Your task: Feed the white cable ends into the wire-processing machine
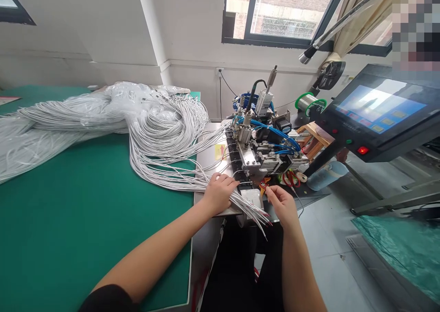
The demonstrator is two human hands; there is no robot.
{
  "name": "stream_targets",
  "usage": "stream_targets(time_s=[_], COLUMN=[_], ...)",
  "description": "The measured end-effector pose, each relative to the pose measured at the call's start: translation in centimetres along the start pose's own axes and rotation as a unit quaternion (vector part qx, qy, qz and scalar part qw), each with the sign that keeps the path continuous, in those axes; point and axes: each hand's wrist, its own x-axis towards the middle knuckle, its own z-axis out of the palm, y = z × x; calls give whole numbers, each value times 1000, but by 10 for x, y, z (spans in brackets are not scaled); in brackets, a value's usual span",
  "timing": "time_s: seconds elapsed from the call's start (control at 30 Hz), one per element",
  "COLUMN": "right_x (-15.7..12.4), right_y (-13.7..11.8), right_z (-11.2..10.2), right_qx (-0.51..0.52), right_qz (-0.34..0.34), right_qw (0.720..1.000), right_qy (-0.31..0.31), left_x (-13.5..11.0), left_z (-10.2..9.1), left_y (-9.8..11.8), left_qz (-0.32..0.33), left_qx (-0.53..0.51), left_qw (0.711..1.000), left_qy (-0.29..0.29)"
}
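A bundle of white cables [247, 205] runs beneath my left hand [220, 194], and its loose ends, some with reddish tips, fan out past the table edge. My left hand is closed over the bundle, with fingertips beside the machine's black track [235, 158]. Several single cables lead to that track. My right hand [283, 205] is pinched at the front of the machine, next to an orange-handled tool [263, 187]; what its fingertips hold, if anything, is too small to make out. The benchtop machine [249, 151] has metal blocks and blue air hoses.
A large coil of white cables [165, 128] lies on the green table [85, 220], partly in clear plastic bags. A control screen [381, 103] stands to the right, near a wire spool [309, 105]. A bluish plastic container [328, 175] sits below it.
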Motion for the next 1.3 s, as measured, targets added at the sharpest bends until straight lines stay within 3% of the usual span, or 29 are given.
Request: stream_targets(time_s=[0.27,0.53,0.67,0.9,1.1,1.23,1.3], right_x=[-17,-27,-25,-15,-5,0,0], right_y=[-15,-26,-28,-42,-29,-26,-29], right_z=[-11,-14,-13,2,23,29,30], right_qx=[-50,-79,-67,-38,80,132,124], right_qz=[-7,-21,-41,-121,-13,3,2], right_qw=[999,996,996,979,997,988,988], right_qy=[-3,-18,-51,-161,-8,81,91], left_x=[-3,-4,-7,-9,-6,-7,-8], left_z=[3,0,-4,0,-2,-1,1], left_y=[0,1,0,-1,2,2,2], left_qz=[-36,20,49,115,97,68,67], left_qx=[22,2,-11,-16,-16,-23,-18], left_qw=[998,993,992,983,984,989,988], left_qy=[38,116,116,143,151,133,141])
